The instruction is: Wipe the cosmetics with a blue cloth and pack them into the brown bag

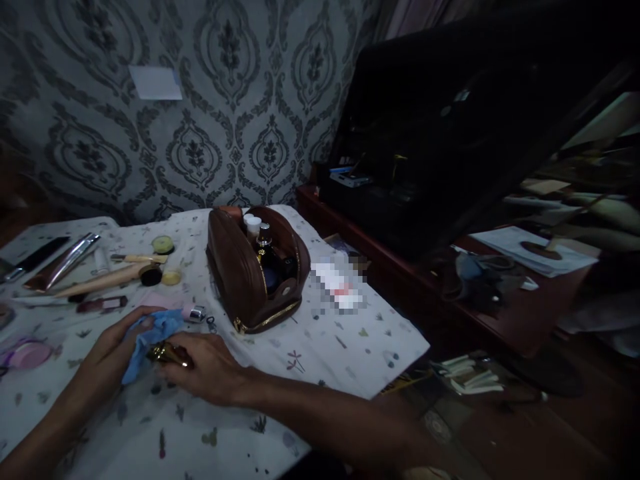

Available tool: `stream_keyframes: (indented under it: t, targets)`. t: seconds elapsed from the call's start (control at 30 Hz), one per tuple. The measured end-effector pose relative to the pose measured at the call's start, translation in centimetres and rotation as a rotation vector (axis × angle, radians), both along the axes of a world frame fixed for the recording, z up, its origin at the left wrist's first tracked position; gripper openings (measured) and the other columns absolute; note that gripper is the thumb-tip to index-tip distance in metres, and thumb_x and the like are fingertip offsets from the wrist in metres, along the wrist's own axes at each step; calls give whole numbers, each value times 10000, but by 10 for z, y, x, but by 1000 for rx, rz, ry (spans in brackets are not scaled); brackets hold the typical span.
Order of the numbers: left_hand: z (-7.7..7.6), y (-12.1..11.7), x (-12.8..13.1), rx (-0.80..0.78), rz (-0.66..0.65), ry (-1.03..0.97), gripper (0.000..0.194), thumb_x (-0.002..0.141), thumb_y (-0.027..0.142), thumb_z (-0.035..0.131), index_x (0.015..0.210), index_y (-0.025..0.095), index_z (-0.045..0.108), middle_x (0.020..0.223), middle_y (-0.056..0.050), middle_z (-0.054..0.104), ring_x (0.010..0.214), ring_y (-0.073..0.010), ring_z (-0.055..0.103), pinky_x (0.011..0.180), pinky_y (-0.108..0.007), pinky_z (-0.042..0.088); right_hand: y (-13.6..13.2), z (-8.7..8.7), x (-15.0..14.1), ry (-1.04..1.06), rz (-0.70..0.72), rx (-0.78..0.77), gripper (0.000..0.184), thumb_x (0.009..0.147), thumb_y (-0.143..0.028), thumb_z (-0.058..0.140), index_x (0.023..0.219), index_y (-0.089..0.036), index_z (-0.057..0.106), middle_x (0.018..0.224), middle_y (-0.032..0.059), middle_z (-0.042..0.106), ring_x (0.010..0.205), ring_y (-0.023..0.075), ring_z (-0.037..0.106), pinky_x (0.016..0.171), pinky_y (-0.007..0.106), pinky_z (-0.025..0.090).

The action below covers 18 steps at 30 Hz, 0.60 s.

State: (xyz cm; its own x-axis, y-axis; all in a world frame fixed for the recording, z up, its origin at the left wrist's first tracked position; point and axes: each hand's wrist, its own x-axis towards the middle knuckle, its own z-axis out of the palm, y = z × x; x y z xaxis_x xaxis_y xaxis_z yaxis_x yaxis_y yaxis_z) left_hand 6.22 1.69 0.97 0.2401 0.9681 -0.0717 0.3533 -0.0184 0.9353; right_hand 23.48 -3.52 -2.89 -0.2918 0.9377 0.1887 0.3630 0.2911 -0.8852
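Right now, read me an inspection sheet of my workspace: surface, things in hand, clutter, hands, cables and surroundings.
Surface: white cover printed with small plants.
Things in hand: blue cloth against a shiny gold item; its exact kind is unclear.
Clutter: large brush, metallic tube and pink round item to the left; open brown bag holding bottles ahead; pixelated white item right of the bag, details hidden.
Hands: left hand holds the cloth; right hand grips the gold item.
Cables: nothing clearly seen; the right side is dark and blurred.
Surroundings: patterned wall ahead, large black panel to the right.
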Motion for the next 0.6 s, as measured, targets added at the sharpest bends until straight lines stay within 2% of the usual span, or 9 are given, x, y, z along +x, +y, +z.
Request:
stream_keyframes:
  t: [0.1,0.17,0.23,0.3,0.37,0.47,0.6]
  targets:
    - [1,-3,3,-186,154,-211,611,568,622,816,1037,251,688,849,24,737,753,-194,667,646,-228,545,3,-5,-1,161,-30,-91,233,806,-280,742,1007,-219,642,755,-46,564,691,122,532,658,235,406]
    - [3,-6,5,-250,258,-309,702,420,535,904,1031,262,693,772,45,719,659,-168,639,571,-211,529,8,-10,-2,378,20,-253,277,807,-358,737,1006,-201,625,740,-40,570,620,108,529,599,228,416]
    - [5,-7,6,-250,282,-333,727,389,487,924,1039,251,701,765,41,713,629,-152,618,557,-208,523,13,-13,-3,620,107,-436,403,771,-500,751,985,-193,601,760,-25,601,570,97,545,545,217,419]
    - [5,-6,5,-186,216,-295,643,498,512,892,1044,226,712,811,11,719,668,-160,620,612,-229,537,16,-14,-4,782,174,-550,559,679,-636,778,963,-192,591,789,-7,639,554,103,588,507,208,413]
    - [2,-2,1,-71,114,-224,518,630,538,824,1010,201,724,838,-16,711,730,-178,622,672,-249,535,17,-11,-3,853,211,-586,616,612,-676,804,929,-188,602,792,-2,652,548,112,622,480,202,397]
    - [-5,5,-8,97,-9,-118,389,736,536,742,903,185,726,777,-21,659,723,-179,582,658,-248,490,15,-4,-2,879,244,-609,565,630,-638,822,900,-179,633,756,-18,620,546,115,644,461,197,383]
    - [-10,10,-14,150,-71,-97,362,811,541,665,807,180,660,728,2,570,659,-144,496,606,-237,432,13,0,-2,841,270,-595,511,697,-625,785,871,-165,649,735,-24,579,567,118,656,461,196,375]
